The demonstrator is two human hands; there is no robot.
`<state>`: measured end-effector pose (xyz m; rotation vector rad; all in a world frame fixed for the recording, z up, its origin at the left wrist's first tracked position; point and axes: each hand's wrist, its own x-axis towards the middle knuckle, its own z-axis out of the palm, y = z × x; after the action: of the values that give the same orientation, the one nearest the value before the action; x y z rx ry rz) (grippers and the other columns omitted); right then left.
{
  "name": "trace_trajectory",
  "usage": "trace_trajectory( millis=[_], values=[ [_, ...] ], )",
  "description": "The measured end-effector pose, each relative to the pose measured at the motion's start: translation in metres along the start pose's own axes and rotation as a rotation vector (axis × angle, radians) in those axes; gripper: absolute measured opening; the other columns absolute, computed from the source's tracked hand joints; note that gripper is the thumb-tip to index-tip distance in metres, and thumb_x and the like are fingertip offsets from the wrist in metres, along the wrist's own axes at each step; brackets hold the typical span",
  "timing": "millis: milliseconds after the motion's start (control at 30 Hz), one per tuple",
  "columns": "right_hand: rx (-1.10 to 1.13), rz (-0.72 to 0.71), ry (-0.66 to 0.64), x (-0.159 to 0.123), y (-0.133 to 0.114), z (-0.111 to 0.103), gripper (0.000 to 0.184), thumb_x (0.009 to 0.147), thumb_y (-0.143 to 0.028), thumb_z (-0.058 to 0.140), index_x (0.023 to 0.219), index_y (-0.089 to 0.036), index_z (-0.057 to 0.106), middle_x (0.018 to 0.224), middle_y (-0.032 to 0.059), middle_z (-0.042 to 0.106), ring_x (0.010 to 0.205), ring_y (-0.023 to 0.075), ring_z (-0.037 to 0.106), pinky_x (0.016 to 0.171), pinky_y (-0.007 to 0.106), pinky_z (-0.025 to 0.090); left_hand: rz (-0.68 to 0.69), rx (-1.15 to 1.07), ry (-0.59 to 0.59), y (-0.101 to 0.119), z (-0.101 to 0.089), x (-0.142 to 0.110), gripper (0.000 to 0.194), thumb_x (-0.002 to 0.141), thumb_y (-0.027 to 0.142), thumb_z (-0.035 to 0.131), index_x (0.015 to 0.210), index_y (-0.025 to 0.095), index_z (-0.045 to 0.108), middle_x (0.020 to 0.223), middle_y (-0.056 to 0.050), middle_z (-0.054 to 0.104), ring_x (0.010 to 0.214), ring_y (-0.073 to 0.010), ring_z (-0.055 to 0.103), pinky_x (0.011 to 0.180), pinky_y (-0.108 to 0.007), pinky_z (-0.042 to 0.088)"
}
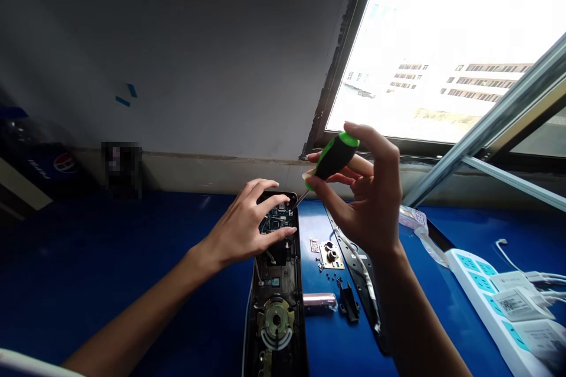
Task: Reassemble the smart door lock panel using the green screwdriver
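A long black device casing (287, 294) lies opened on the blue table, its inner parts exposed. At its far end sits a dark circuit board (275, 224), partly covered by my left hand (245, 221). That hand rests over the casing with thumb and fingers spread apart, the thumb reaching across the board's near side. My right hand (369, 188) grips a green and black screwdriver (333, 156) by its handle. The screwdriver is tilted, and its shaft points down to the board's far right corner. Whether its tip sits in a screw is too small to tell.
Right of the casing lie a metal plate with round parts (331, 255), loose screws (333, 278), a black plastic bracket (349, 303), a pinkish cylinder (321, 301) and a long black panel (360, 271). A white power strip (481, 300) with plugs stands further right, below the window.
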<state>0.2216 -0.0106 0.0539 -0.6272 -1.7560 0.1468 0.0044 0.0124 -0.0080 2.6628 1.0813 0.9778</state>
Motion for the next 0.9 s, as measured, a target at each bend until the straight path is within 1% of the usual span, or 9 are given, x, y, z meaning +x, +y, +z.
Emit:
trace_trajectory(
  millis=[133,333,467,633,733,900],
  values=[
    [-0.038,0.008,-0.024,-0.0020,0.0040,0.0021,0.072,0.088,-0.013,0.071,0.149,-0.040,0.044,0.129,0.0043,0.071,0.114,0.0278,0.075,0.085,0.046,0.070,-0.048,-0.042,-0.022,-0.0004,0.0045,-0.0014,0.050,0.095,0.058,0.068,0.136,0.028,0.066,0.152,-0.013,0.052,0.144,-0.0381,0.046,0.112,-0.063,0.051],
    [-0.029,0.016,-0.032,-0.0032,0.0069,0.0044,0.071,0.089,-0.014,0.073,0.149,-0.039,0.045,0.128,0.0045,0.072,0.112,0.0263,0.075,0.085,0.044,0.070,-0.108,-0.105,-0.090,-0.0011,0.0070,-0.0014,0.054,0.096,0.061,0.065,0.139,0.028,0.063,0.156,-0.013,0.048,0.140,-0.0370,0.053,0.110,-0.059,0.055],
    [-0.028,0.018,-0.049,-0.0035,0.0086,0.0058,0.070,0.090,-0.015,0.073,0.149,-0.040,0.045,0.128,0.0034,0.073,0.110,0.0248,0.076,0.084,0.042,0.070,-0.095,-0.114,-0.104,-0.0006,0.0063,-0.0006,0.053,0.096,0.060,0.065,0.140,0.030,0.063,0.154,-0.012,0.050,0.139,-0.0362,0.054,0.109,-0.058,0.056],
    [-0.043,0.023,-0.039,-0.0034,0.0097,0.0063,0.070,0.090,-0.016,0.072,0.149,-0.040,0.044,0.126,0.0039,0.073,0.111,0.0254,0.076,0.083,0.042,0.070,-0.056,-0.111,-0.074,-0.0030,0.0072,-0.0015,0.052,0.095,0.058,0.068,0.139,0.029,0.065,0.150,-0.012,0.053,0.132,-0.0350,0.059,0.106,-0.055,0.059],
    [-0.049,0.036,-0.035,-0.0032,0.0095,0.0060,0.069,0.091,-0.016,0.072,0.149,-0.039,0.043,0.125,0.0043,0.073,0.112,0.0260,0.075,0.083,0.043,0.070,-0.051,-0.108,-0.069,-0.0041,0.0077,-0.0021,0.054,0.095,0.059,0.068,0.140,0.030,0.064,0.151,-0.012,0.053,0.132,-0.0348,0.060,0.105,-0.054,0.059],
    [-0.034,0.026,-0.034,-0.0035,0.0096,0.0068,0.068,0.090,-0.017,0.073,0.149,-0.039,0.045,0.124,0.0037,0.074,0.110,0.0249,0.076,0.081,0.040,0.070,-0.068,-0.114,-0.090,-0.0040,0.0075,-0.0018,0.054,0.095,0.060,0.067,0.140,0.030,0.064,0.152,-0.012,0.051,0.135,-0.0352,0.057,0.108,-0.056,0.057]
  ],
)
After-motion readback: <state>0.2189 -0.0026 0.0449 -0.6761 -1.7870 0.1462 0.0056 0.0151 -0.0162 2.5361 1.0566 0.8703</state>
